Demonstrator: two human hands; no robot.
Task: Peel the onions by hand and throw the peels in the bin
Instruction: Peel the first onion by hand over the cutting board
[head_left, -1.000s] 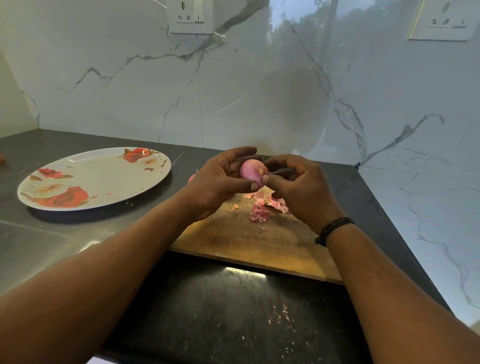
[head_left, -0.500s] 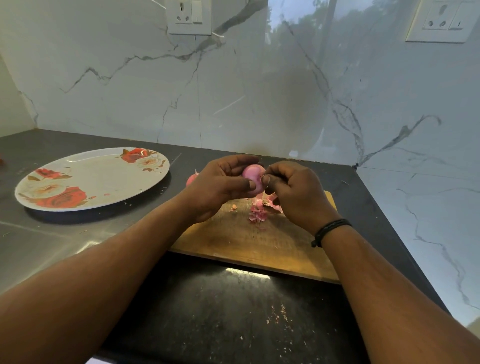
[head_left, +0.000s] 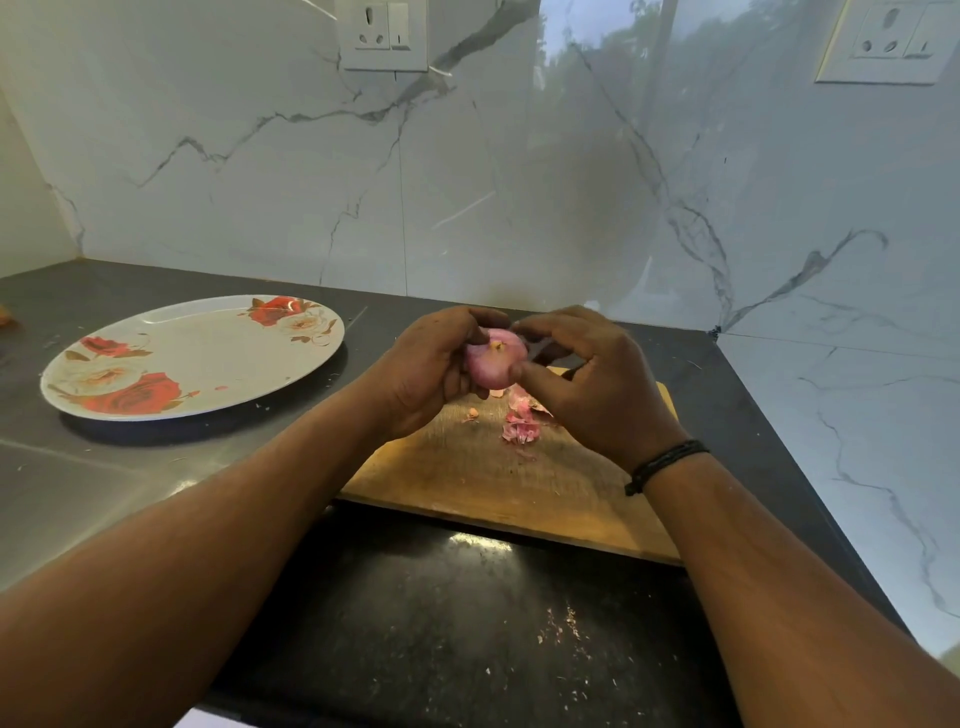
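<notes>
A small pink onion (head_left: 494, 358) is held in the air above the far end of the wooden cutting board (head_left: 483, 483). My left hand (head_left: 426, 369) grips it from the left with curled fingers. From the right, my right hand (head_left: 587, 384) pinches it with thumb below and fingertips on top. The onion's root end faces me. Loose pink peels (head_left: 521, 421) lie in a small heap on the board just under my hands. No bin is in view.
A white plate with red roses (head_left: 192, 358) sits on the dark counter to the left. Marble walls with sockets close the back and right side. Peel crumbs are scattered on the black counter (head_left: 467, 623) near me.
Both hands have turned the onion, so its root end now faces the camera. My right thumb has slid under it. The hands stayed over the board.
</notes>
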